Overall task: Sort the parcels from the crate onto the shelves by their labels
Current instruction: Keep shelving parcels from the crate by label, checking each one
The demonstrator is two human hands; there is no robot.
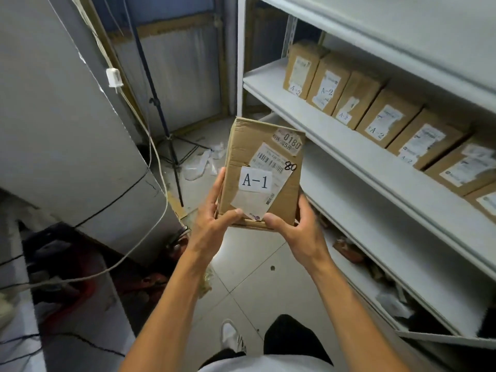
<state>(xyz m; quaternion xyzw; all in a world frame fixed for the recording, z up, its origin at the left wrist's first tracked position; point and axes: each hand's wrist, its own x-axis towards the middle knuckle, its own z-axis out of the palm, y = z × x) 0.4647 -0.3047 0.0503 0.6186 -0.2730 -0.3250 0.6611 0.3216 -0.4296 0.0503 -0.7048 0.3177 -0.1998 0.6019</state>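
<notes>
Brown cardboard parcel [261, 173] marked A-1 is up in front of the shelves, with the left hand [214, 218] and right hand [292, 226] gripping its bottom corners. It still needs its shelf. A-2 boxes [381, 116] already fill one shelf [335, 140]. No crate shows

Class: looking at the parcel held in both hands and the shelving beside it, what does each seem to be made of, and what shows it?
The brown box marked A-1: corrugated cardboard, matt; creased faces and a raw fluted edge at the bottom show it. Its white labels look like paper stickers. The pale grey shelf: probably painted metal, smooth and even, with a perforated angle post.
</notes>
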